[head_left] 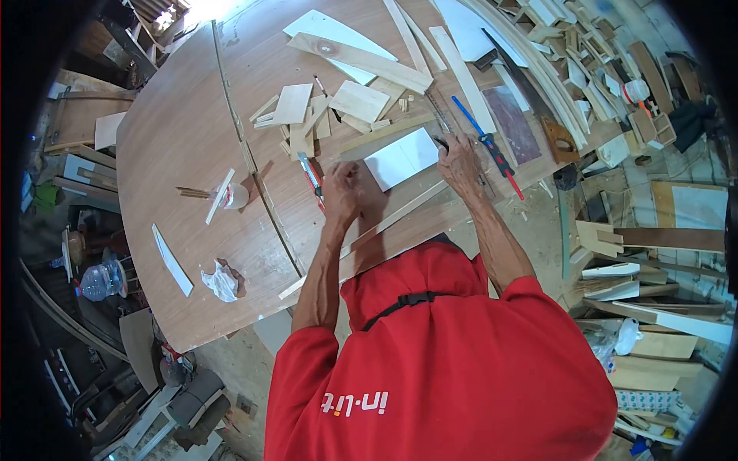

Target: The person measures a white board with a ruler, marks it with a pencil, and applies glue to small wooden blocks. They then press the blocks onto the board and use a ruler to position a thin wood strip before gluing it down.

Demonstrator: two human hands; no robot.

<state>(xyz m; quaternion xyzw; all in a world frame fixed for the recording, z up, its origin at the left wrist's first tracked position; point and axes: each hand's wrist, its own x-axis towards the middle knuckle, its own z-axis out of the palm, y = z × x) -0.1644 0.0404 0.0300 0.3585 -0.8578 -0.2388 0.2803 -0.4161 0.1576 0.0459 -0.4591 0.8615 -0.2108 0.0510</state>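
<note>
A white rectangular panel (401,159) with a thin line across it lies on the wooden worktable in front of me. My left hand (344,188) is beside its left end, fingers curled inward; what they hold, if anything, is hidden. At the panel's right end, my right hand (460,163) has its fingers bent together around a small dark thing too small to name. A utility knife (310,175) lies just left of my left hand. Beyond my right fingers is a metal ruler (439,112), partly hidden by the hand.
Wood offcuts (361,100) are piled behind the panel. To the right lie a blue-and-black tool (492,146) and a handsaw (560,140). A long wood strip (396,217) runs along the near edge. Leftward stand a plastic cup (231,197) and a crumpled white bag (221,281).
</note>
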